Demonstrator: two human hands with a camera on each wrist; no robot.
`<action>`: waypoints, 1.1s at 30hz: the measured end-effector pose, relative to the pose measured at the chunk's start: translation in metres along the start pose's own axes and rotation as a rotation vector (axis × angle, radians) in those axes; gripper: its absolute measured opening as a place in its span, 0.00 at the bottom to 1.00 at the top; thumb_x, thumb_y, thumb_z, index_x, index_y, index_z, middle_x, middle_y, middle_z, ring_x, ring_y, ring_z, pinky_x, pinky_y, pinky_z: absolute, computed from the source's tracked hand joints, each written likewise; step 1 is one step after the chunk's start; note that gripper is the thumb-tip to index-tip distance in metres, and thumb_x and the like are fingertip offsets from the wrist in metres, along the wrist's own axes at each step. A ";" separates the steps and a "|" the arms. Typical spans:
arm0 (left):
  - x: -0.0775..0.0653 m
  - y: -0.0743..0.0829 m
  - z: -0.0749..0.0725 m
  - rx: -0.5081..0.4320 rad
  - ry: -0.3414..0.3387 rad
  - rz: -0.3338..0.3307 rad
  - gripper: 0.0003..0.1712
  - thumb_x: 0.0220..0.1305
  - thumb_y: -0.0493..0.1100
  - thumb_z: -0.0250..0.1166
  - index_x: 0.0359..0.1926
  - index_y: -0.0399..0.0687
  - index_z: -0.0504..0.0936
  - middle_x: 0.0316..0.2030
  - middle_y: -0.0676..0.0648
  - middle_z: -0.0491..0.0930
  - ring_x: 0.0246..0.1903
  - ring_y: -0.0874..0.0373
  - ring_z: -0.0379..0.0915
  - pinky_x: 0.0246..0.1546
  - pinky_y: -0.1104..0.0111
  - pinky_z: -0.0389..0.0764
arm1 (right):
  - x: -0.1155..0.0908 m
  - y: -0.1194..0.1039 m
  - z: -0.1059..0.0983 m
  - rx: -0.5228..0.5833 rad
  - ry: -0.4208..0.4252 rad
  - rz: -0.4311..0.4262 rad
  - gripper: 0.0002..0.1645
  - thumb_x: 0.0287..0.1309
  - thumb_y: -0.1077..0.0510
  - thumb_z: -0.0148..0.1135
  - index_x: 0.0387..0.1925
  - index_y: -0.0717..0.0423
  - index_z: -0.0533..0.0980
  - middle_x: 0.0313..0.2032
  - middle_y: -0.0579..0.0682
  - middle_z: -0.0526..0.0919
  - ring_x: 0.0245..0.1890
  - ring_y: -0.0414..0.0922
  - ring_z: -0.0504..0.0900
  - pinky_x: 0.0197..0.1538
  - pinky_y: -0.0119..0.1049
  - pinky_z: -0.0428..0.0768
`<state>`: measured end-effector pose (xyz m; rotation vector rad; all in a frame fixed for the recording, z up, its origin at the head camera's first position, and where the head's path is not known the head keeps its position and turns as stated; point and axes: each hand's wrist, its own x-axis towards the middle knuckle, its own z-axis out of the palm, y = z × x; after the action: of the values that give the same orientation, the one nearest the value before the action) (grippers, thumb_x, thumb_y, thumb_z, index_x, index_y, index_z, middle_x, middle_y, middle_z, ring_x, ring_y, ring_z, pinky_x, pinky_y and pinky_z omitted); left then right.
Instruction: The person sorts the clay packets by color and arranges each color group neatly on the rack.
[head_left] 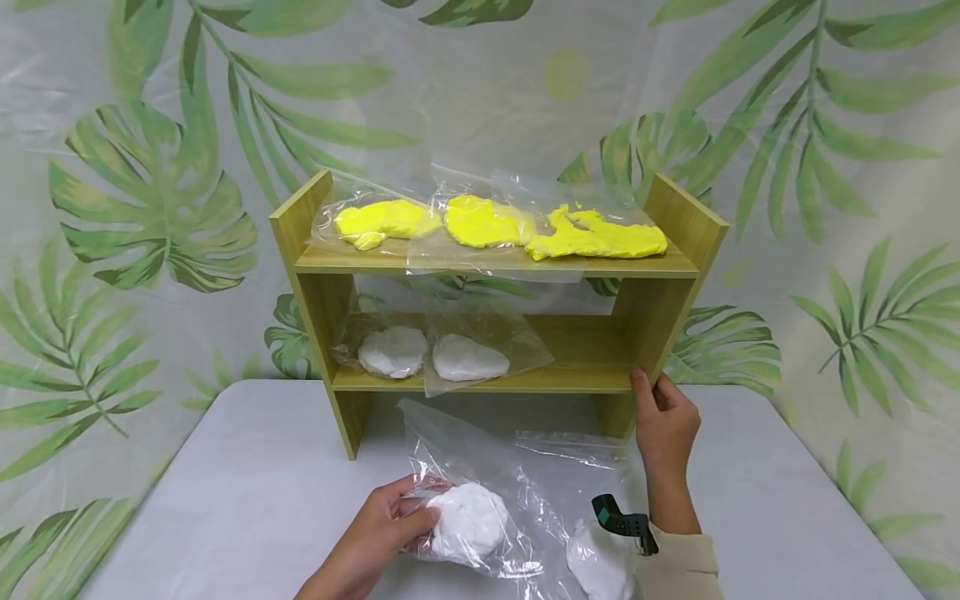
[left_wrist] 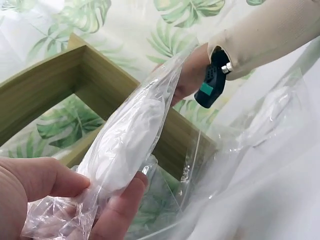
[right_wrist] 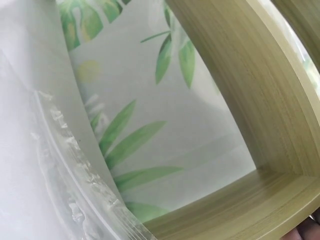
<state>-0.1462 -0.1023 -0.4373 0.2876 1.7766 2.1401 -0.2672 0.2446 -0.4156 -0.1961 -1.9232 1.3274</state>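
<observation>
My left hand (head_left: 390, 521) pinches a clear plastic bag with a white clay-like lump (head_left: 468, 523) in it, held in front of the shelf. In the left wrist view the thumb lies on the near face of the bagged white lump (left_wrist: 125, 140), with fingers behind it. My right hand (head_left: 667, 421) grips the right side panel of the wooden shelf (head_left: 480, 271), thumb at the front edge; its other fingers are partly hidden. Only its fingertips (right_wrist: 307, 231) show at the corner of the right wrist view. Another bagged white lump (head_left: 600, 560) lies on the table, partly behind the right forearm.
Several bagged yellow lumps (head_left: 487, 222) lie along the top board. Two bagged white lumps (head_left: 393, 352) sit on the lower board's left and middle. The shelf stands on a white-covered table (head_left: 225, 492) before a leaf-patterned backdrop (head_left: 480, 92). A black wrist camera (head_left: 622, 518) sits on the right wrist.
</observation>
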 end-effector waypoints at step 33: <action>-0.025 0.031 0.032 -0.021 -0.258 0.162 0.23 0.66 0.31 0.58 0.57 0.18 0.67 0.46 0.45 0.84 0.40 0.59 0.82 0.37 0.69 0.82 | 0.000 0.002 -0.001 0.006 -0.003 0.036 0.22 0.61 0.44 0.63 0.48 0.55 0.84 0.40 0.56 0.86 0.32 0.23 0.78 0.33 0.16 0.74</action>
<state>-0.1157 -0.0878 -0.3989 0.6907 1.6308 2.1143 -0.2672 0.2466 -0.4168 -0.2260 -1.9265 1.3574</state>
